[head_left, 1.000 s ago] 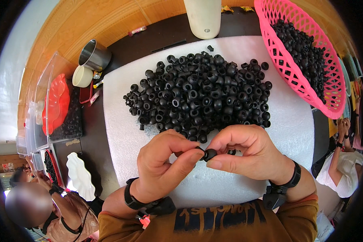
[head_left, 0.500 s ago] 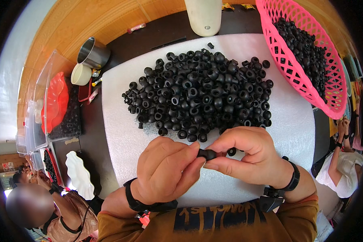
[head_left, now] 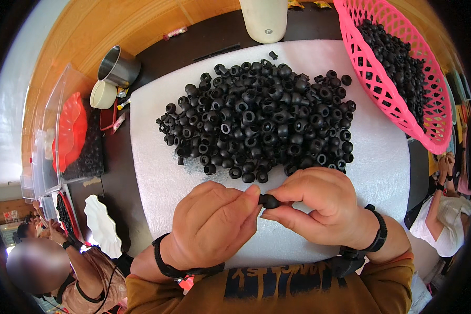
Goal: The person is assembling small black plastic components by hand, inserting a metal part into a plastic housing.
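Observation:
Over the near part of the white foam sheet (head_left: 159,191), both my hands meet on one small black rounded part (head_left: 269,201). My left hand (head_left: 214,222) is closed, with its thumb and forefinger pinching the left end. From the other side, the thumb and forefinger of my right hand (head_left: 324,206) pinch the rounded right end. My fingertips hide some of its shape. Just beyond my hands spreads a heap of small black rounded parts (head_left: 267,118), many with a round hole.
At the far right, a pink lattice basket (head_left: 438,145) holds more small black parts. A white container (head_left: 265,21) stands behind the foam. Left are a metal cup (head_left: 121,68), a clear box (head_left: 57,78) and a white wavy dish (head_left: 103,227). People sit at both sides.
My fingers have shifted slightly around the held part, and more of its rounded end shows. A black ring-shaped part seen between my right fingers earlier is out of sight now.

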